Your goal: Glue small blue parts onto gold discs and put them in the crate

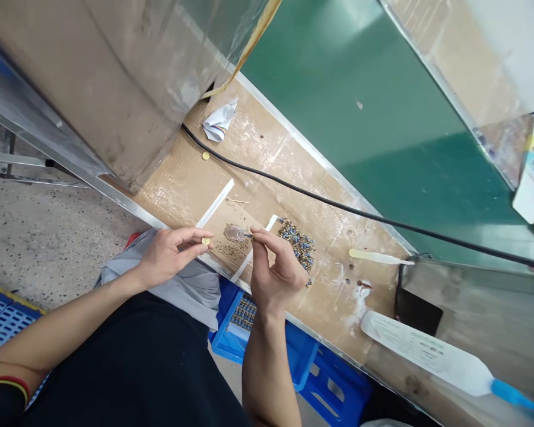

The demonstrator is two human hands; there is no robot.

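Observation:
My left hand (pixel 174 254) pinches a small round yellow disc (pixel 205 241) between thumb and fingertips, at the table's front edge. To its right, my right hand (pixel 276 264) is closed, thumb against forefinger, on a small blue-and-brass part (pixel 249 235); its exact kind is too small to make out. Just left of these fingertips lies a small clear plastic cup (pixel 235 232). Many tiny dark bits (pixel 231 252) are strewn on the board between the hands. Behind the right hand is a pile of blue-and-brass parts (pixel 299 242), partly covered by it.
A black cable (pixel 293 188) crosses the table. Behind it lie a crumpled white cloth (pixel 219 122) and another yellow disc (pixel 205 155). Rightward are a pale slim tube (pixel 374 256) and a large white bottle (pixel 427 350). Blue crates (pixel 302 362) stand below the edge.

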